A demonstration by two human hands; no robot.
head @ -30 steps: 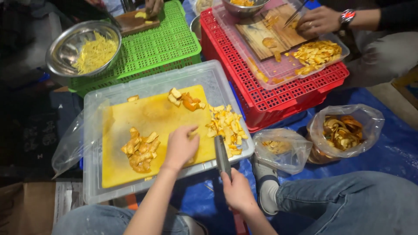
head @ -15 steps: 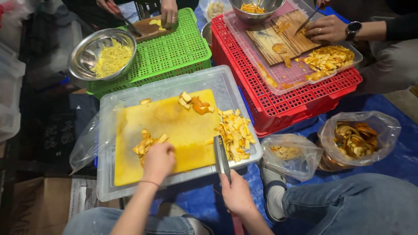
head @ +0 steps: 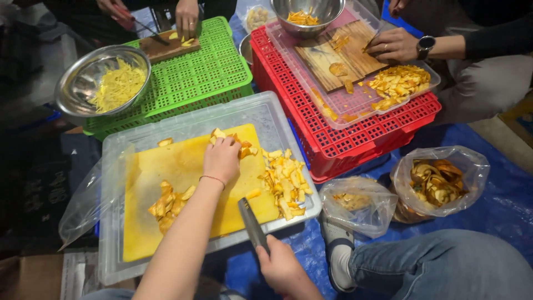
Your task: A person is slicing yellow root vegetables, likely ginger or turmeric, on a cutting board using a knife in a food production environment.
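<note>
Moved since half a second ago: left hand (head: 222, 159), off the near peel heap (head: 168, 203) and up to the far edge of the yellow board (head: 183, 166), now lying palm down over the pieces (head: 244, 149) there. Fingers curled onto them, loosely closed; whether any piece is actually pinched, impossible to tell, since the palm hides the contact. Right hand (head: 283, 272) low by the bottom edge of the view, wrapped shut on the handle of the knife (head: 252, 225), handle itself hidden inside the fist. Blade flat-looking, long axis running up and slightly left, tip at the board's near right corner. Pieces under the left hand lying straight ahead of the tip, well apart from it, across bare board; left hand on them, right hand far nearer the body. Cut strips (head: 284, 183) heaped just right of the board inside the clear tray (head: 288, 125). Further off, other people's hands at boards on the green crate (head: 205, 72) and red crate (head: 355, 139); two bags (head: 438, 180) of peel on the blue sheet. Blade edge and its tilt hard to make out; right wrist cut off by the frame.
</note>
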